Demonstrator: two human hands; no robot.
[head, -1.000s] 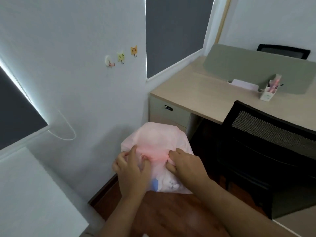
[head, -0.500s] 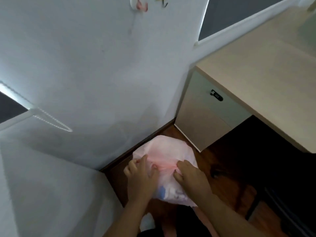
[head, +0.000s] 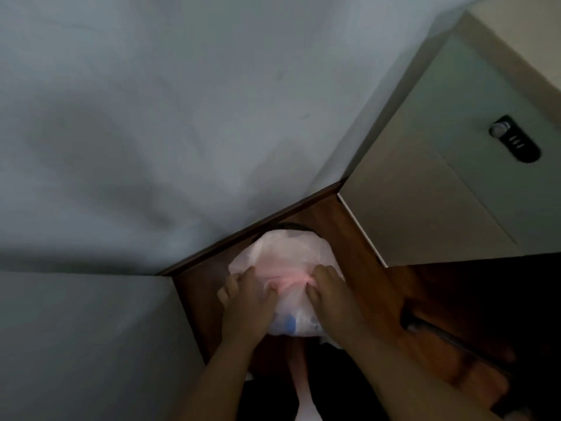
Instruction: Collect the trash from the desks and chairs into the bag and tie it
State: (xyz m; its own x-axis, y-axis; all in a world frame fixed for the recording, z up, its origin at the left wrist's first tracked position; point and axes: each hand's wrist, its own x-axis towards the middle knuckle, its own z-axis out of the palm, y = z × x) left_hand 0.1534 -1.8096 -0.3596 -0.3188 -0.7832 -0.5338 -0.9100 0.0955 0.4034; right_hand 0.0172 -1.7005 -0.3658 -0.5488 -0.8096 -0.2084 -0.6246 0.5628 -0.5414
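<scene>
Bag [head: 291,253]: you are gripping its gathered pink plastic with both hands, left hand [head: 246,311] and right hand [head: 331,299] pinching it tightly above the wooden floor [head: 358,238].

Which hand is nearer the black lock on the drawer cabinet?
Right. The right hand grips the pink bag below-left of the lock; the left hand grips it farther left.
</scene>
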